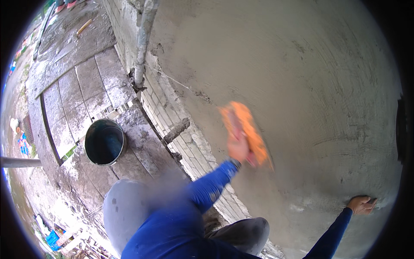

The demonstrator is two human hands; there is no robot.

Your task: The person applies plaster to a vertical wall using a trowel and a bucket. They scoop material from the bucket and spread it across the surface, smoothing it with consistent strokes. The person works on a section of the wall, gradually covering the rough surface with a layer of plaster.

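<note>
My left hand [238, 148] is closed round the grip of an orange plastering float [251, 131], which is blurred by motion. The float's face lies against the wet grey plaster wall [297, 99], near the plaster's ragged lower edge. Off to the lower right, my right hand [363, 205] is bent shut beside the same wall. A small dark piece shows at its fingers, too little of it to name. Both arms wear blue sleeves.
A dark bucket [105, 142] with liquid in it stands on wet, dirty planks [86, 93] at my left. Bare brickwork [194, 157] borders the plaster. A crusted pole [145, 39] rises beside the wall. Farther off lies a wooden stick [84, 27], near another person's feet [65, 5].
</note>
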